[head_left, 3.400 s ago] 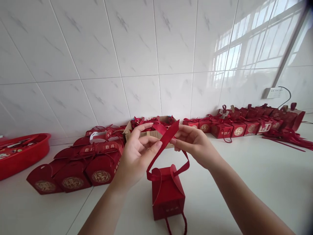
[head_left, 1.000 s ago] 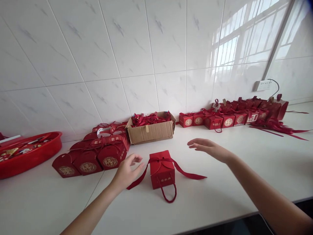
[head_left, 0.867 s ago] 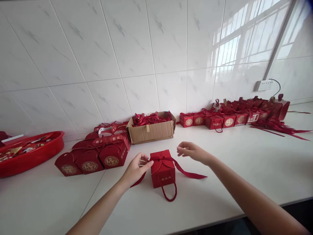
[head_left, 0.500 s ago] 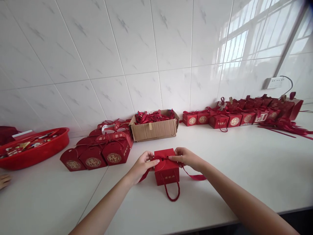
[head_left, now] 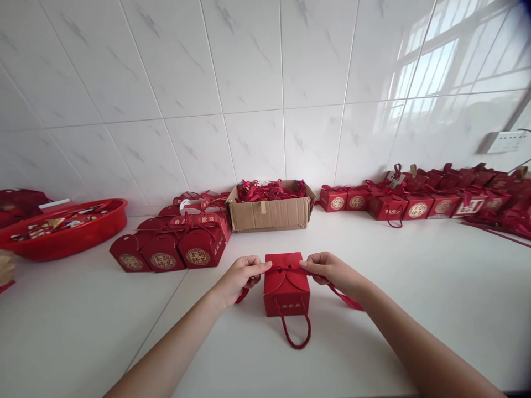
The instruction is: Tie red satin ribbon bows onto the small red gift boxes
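Box (head_left: pixel 274 305), red, 6 o'clock of ctn. (head_left: pixel 269 216). Ribbon (head_left: pixel 346 300) taut across top; flaps (head_left: pixel 274 283) prob. secured. My L. hand (head_left: pixel 240 278) (9 o'clock) & R. hand (head_left: pixel 338 272) (3 o'clock) pinch it.

You look from your head, forward and down, over the near edge of the white flat-topped counter (head_left: pixel 348 354) toward the grey-veined white tiled wall (head_left: pixel 257 61) beyond its far side.

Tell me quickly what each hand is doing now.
Left hand: closed, pinching the red ribbon at the near box's left side.
Right hand: closed, pinching the same ribbon at the box's right side.
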### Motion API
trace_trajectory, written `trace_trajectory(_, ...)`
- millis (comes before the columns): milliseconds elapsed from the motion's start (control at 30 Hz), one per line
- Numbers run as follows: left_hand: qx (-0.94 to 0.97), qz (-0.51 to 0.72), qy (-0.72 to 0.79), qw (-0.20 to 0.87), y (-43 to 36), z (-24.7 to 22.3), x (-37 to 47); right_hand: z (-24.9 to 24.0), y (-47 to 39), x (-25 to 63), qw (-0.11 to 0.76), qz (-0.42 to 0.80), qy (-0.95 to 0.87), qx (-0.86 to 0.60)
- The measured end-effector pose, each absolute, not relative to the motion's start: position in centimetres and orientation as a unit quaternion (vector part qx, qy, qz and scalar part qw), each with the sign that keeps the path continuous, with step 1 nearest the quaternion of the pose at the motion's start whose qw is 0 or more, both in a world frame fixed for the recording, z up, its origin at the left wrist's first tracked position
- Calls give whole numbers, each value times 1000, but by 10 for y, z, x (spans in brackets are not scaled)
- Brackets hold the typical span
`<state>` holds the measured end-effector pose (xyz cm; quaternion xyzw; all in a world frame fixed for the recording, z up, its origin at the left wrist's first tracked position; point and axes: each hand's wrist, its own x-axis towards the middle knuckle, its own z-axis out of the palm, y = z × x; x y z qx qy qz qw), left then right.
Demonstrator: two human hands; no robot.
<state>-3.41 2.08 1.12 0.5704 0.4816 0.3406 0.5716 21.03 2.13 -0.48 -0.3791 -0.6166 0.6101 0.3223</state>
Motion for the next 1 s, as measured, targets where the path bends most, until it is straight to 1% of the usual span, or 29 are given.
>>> trace_trajectory(233, 615, 356, 464, 530, 23, 9, -43, -4, 26, 221, 333, 581, -625, -402)
trace_trajectory(333, 626, 352, 466, 517, 20, 8, -44, -5, 26, 228, 319, 597, -621, -396)
trace_trajectory(433, 632, 346, 467, 513, 17, 8, -42, -4, 25, 234, 305, 636, -616, -350)
trace_trajectory(567, 645, 346, 463, 500, 16, 10, -38, 2, 19, 236, 338, 658, -619, -263)
trace_trajectory(633, 671, 349, 471, 454, 15, 13, -36, 5, 15, 232, 359, 657, -617, -244)
trace_trajectory(767, 742, 377, 474, 289, 9, 29, -29, 10, 6, 221, 357, 657, -623, -230)
trace_trajectory(933, 812, 327, 426, 231, -3, 52, -6, 15, -1, 209, 383, 635, -623, -249)
trace_trajectory(1000, 827, 322, 420, 188, -5, 54, 3, 16, -2, 206, 385, 624, -630, -258)
